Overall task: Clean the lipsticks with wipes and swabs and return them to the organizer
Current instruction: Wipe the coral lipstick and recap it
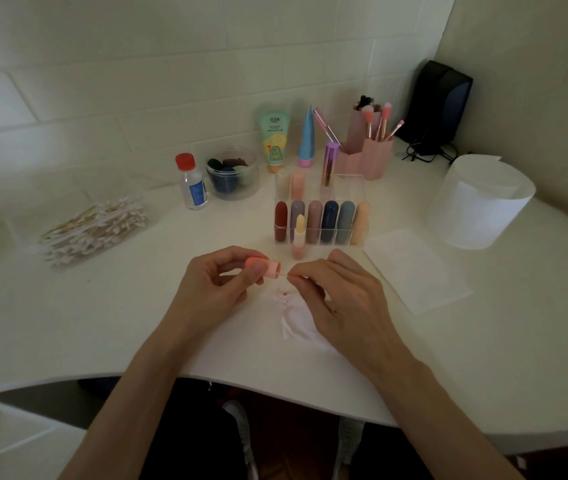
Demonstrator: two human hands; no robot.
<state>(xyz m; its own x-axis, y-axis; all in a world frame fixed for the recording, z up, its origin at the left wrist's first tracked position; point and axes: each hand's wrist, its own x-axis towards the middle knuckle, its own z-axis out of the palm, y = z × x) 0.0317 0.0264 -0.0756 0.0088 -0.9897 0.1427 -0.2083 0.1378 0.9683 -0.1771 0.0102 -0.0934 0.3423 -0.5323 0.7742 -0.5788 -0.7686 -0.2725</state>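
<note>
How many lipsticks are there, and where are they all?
Capped lipsticks in the front row of the clear acrylic organizer: 6
Capped lipsticks in its back row: 3
Uncapped pale yellow lipstick standing just in front of it: 1
Total: 10

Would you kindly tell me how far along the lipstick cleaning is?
Apparently done: a stained wipe lies used; capped lipsticks fill the organizer's front row. In hand: the left hand holds a pink cap, the right hand pinches a swab at its mouth. Left: recap the open lipstick and slot it back.
</note>
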